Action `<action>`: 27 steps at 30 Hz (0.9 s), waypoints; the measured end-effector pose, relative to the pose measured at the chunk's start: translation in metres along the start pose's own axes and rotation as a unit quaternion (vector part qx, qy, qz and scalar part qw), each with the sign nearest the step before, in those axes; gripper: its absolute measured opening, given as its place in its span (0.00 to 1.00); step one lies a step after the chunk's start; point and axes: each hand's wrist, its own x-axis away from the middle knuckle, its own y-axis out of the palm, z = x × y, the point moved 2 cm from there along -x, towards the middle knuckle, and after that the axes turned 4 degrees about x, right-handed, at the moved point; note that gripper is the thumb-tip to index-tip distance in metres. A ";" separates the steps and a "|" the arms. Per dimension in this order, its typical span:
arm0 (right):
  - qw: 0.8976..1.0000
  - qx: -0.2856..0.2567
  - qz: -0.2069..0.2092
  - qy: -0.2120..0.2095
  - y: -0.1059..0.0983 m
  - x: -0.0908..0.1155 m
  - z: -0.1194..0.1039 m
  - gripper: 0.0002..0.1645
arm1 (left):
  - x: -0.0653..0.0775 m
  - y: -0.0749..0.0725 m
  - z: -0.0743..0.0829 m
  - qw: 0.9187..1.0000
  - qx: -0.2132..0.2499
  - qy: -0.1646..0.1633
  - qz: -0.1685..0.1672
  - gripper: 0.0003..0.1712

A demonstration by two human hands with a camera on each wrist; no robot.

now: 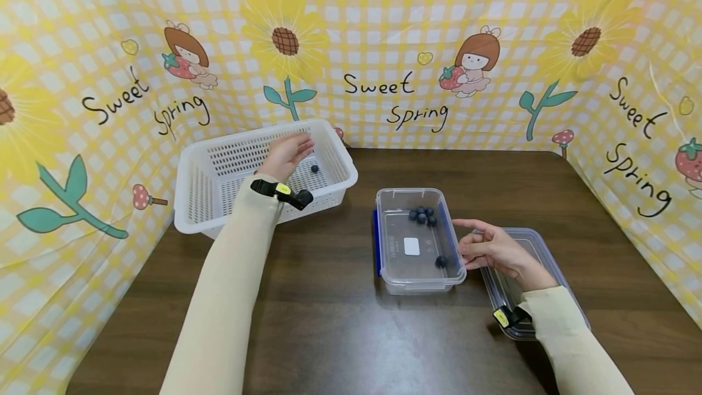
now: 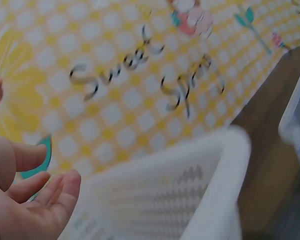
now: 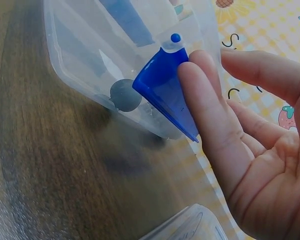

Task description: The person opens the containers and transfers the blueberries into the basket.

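Note:
My left hand point(image 1: 286, 154) is over the white slotted basket point(image 1: 183, 194), its fingers loosely bent with nothing between them. In the left wrist view, the hand point(image 2: 32, 192) shows bare fingertips above the basket point(image 2: 217, 165). One blueberry point(image 1: 314, 169) lies in the basket, just right of that hand. Fingers of my right hand point(image 1: 496, 252) touch the right side of a clear plastic container point(image 1: 397, 273). The right wrist view shows them against its hanging blue latch point(image 3: 167, 82). Several blueberries point(image 1: 421, 218) cluster toward the container's far end, and another blueberry point(image 1: 441, 261) sits near its front right corner.
A clear lid-like plastic piece point(image 1: 540, 255) lies on the brown table point(image 1: 323, 322), partly beneath my right hand and wrist. Yellow checked cloth point(image 1: 373, 35) surrounds the table at the back and sides. The basket stands at the back left, left of the container.

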 end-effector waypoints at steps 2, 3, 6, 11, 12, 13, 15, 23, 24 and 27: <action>1.000 -0.001 0.000 0.000 0.000 0.000 0.000 0.32 | 0.004 0.013 0.001 1.000 -0.006 -0.006 -0.023 0.28; 1.000 -0.002 0.000 0.000 0.000 0.000 0.000 0.32 | 0.006 0.020 0.000 0.999 -0.013 -0.009 -0.038 0.28; 1.000 -0.003 -0.001 0.001 0.000 0.000 0.000 0.32 | 0.013 0.039 -0.004 0.996 -0.035 -0.030 -0.073 0.27; 1.000 -0.005 0.000 -0.001 0.001 0.000 0.000 0.32 | 0.027 0.065 -0.021 0.987 -0.059 -0.074 -0.132 0.26; 1.000 -0.006 -0.001 -0.001 0.001 0.000 0.000 0.32 | 0.030 0.070 -0.025 0.984 -0.066 -0.081 -0.146 0.27; 1.000 -0.006 -0.001 -0.001 0.001 0.000 0.000 0.32 | 0.033 0.075 -0.028 0.981 -0.073 -0.086 -0.158 0.27; 1.000 -0.008 -0.001 -0.001 0.001 0.001 0.000 0.32 | 0.040 0.086 -0.036 0.974 -0.091 -0.096 -0.185 0.27; 1.000 -0.005 -0.001 -0.005 0.001 0.000 0.000 0.32 | 0.061 0.113 -0.071 0.929 -0.180 -0.157 -0.284 0.23; 1.000 -0.004 0.000 -0.005 0.001 0.000 0.000 0.32 | 0.063 0.115 -0.077 0.921 -0.192 -0.165 -0.296 0.23; 1.000 -0.006 0.002 -0.004 0.001 0.000 0.001 0.32 | 0.068 0.121 -0.093 0.899 -0.235 -0.181 -0.323 0.22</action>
